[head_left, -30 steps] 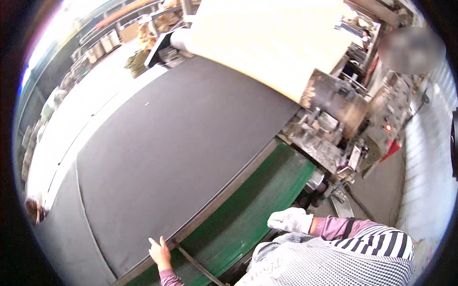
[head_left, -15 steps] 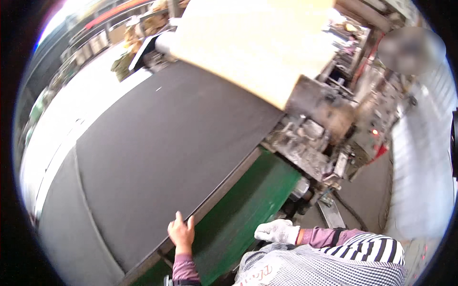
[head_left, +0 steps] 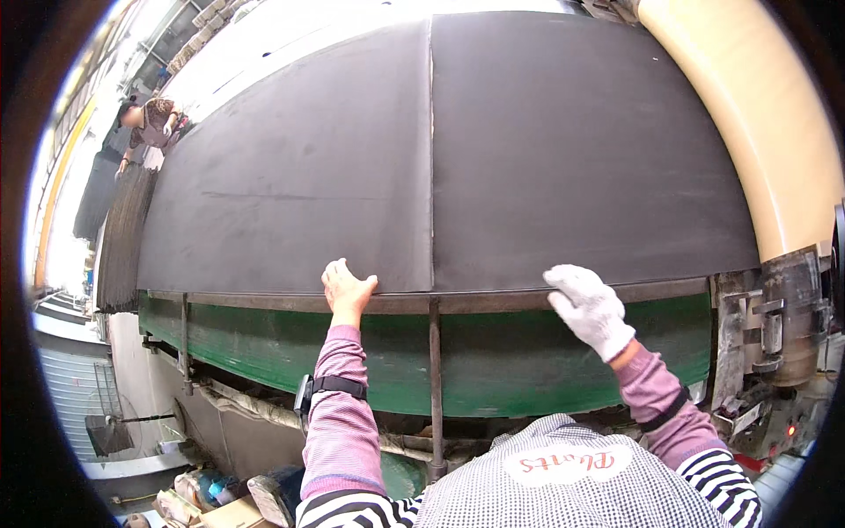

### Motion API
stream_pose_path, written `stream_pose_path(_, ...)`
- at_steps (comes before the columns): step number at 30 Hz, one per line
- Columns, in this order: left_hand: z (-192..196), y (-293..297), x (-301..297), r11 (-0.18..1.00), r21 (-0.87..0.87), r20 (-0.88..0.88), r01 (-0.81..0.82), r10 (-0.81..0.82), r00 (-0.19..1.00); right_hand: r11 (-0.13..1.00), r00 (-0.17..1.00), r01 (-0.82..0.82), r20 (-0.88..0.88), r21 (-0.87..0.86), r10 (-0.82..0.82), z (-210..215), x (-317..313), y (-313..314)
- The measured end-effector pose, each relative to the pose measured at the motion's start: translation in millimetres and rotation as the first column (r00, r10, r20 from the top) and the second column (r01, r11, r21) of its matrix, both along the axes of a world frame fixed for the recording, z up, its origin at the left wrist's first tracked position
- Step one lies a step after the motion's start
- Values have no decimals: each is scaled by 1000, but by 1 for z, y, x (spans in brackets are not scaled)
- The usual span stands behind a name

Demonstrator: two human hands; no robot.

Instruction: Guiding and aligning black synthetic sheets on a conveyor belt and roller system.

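Observation:
Two wide dark grey sheets lie on a long conveyor table, the left sheet [head_left: 299,167] meeting the right sheet [head_left: 581,150] at a raised seam. My left hand [head_left: 347,290] is bare, its thumb and fingers apart, resting on the near edge of the left sheet, short of the seam. My right hand [head_left: 591,308], in a white knitted glove, is at the near edge of the right sheet with thumb and fingers apart and nothing in it. Whether the glove touches the sheet I cannot tell.
A large cream roller [head_left: 748,106] crosses the right end, with a machine bracket [head_left: 786,321] at its near end. Below the edge hangs a green belt [head_left: 493,370] behind a metal post [head_left: 435,378]. Another person [head_left: 151,128] stands far left by stacked dark sheets [head_left: 126,238].
My view has turned left, so the roller now lies at the right. My right hand has come up from my side to the sheet's edge; my left hand is still at the edge.

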State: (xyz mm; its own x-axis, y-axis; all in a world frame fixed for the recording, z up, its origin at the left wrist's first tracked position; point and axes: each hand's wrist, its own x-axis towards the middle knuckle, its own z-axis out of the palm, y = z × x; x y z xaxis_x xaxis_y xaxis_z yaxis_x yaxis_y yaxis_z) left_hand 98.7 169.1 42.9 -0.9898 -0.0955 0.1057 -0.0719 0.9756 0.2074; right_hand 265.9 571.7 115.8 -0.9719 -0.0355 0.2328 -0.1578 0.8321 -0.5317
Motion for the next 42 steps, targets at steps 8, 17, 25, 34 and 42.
stream_pose_path(8,-3,54,-9,994,-38,104,106,-102,989,999,973,-27,230,27,20,-11,-94,-47)
stream_pose_path(17,-7,-10,-14,994,9,-81,106,-105,991,917,981,86,128,389,-146,-37,-76,8)
stream_pose_path(25,-8,-19,-2,984,-24,18,177,-177,984,833,875,131,333,537,-352,-41,-32,140)
stream_pose_path(34,6,74,30,884,233,150,406,-445,883,824,631,393,532,408,-564,-4,-20,157)
stream_pose_path(42,-3,25,11,872,123,249,475,-490,835,736,513,544,535,402,-671,12,28,272)
